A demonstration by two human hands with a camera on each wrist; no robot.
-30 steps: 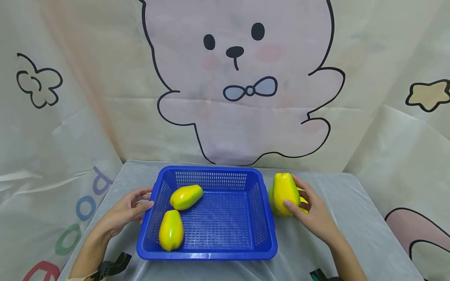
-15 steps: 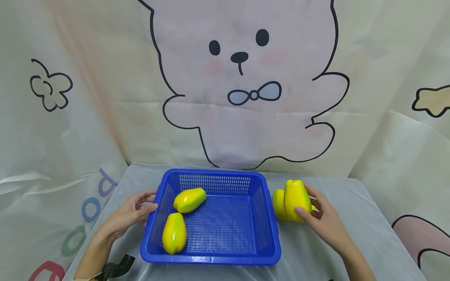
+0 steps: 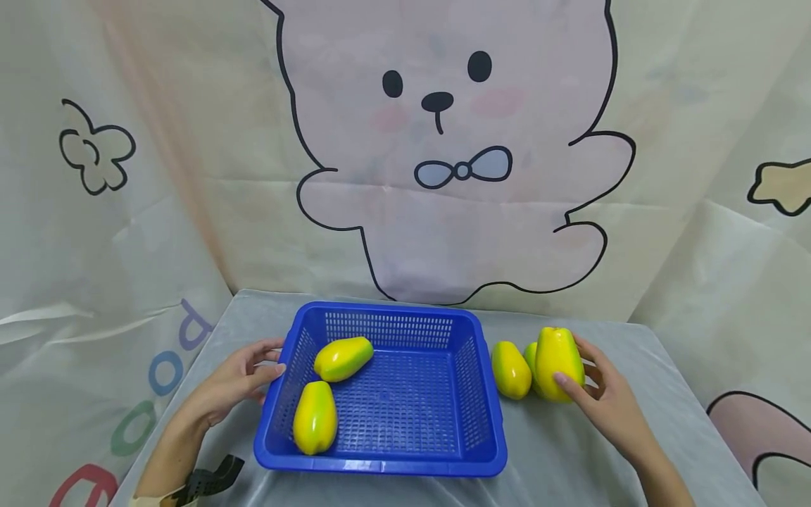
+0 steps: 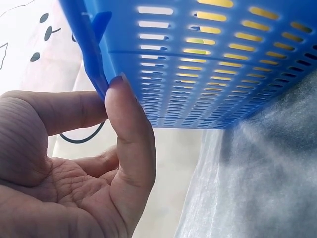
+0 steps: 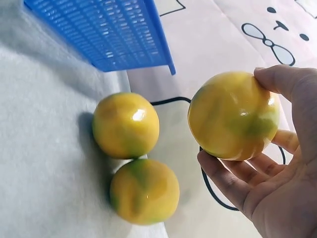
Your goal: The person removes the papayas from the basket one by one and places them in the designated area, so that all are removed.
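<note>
My right hand (image 3: 606, 401) grips a yellow-green papaya (image 3: 560, 366) between thumb and fingers, to the right of the blue basket (image 3: 380, 465). In the right wrist view this held papaya (image 5: 233, 116) is up off the table. Two more papayas lie beneath it: one papaya (image 3: 511, 370) beside the basket's right wall, and another (image 5: 144, 192) mostly hidden behind the held one in the head view. My left hand (image 3: 236, 380) pinches the basket's left rim (image 4: 96, 64) with thumb and finger. Inside the basket, one papaya (image 3: 343, 358) lies at the back left and another (image 3: 315, 418) at the front left.
A grey cloth covers the table (image 3: 608, 352). Behind it hangs a pale curtain (image 3: 456, 239) with a cartoon bear, and similar cloth walls stand at both sides. The basket's middle and right part show bare mesh floor.
The right hand has moved to the right with its papaya, uncovering the papaya beside the basket. The left hand stays at the rim. The head view has shifted slightly.
</note>
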